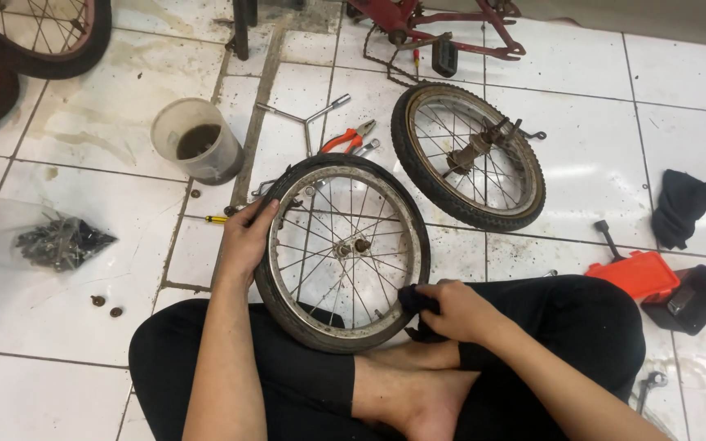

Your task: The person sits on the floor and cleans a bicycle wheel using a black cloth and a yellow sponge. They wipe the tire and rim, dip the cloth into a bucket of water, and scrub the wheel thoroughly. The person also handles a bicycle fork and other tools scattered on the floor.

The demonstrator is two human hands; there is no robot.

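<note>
A small spoked bicycle wheel (342,249) with a black tyre rests on my crossed legs and the tiled floor. My left hand (247,241) grips its left rim and tyre. At the wheel's lower right rim my right hand (455,309) presses a dark cloth (415,299) against the metal. The hub and axle sit at the wheel's middle.
A second wheel (469,155) lies behind. Orange-handled pliers (346,139), a three-way wrench (304,118) and a yellow screwdriver (216,219) lie nearby. A plastic cup (196,140), a bag of bolts (63,241), an orange case (639,272), a black rag (681,206) and a red bike frame (435,24) surround me.
</note>
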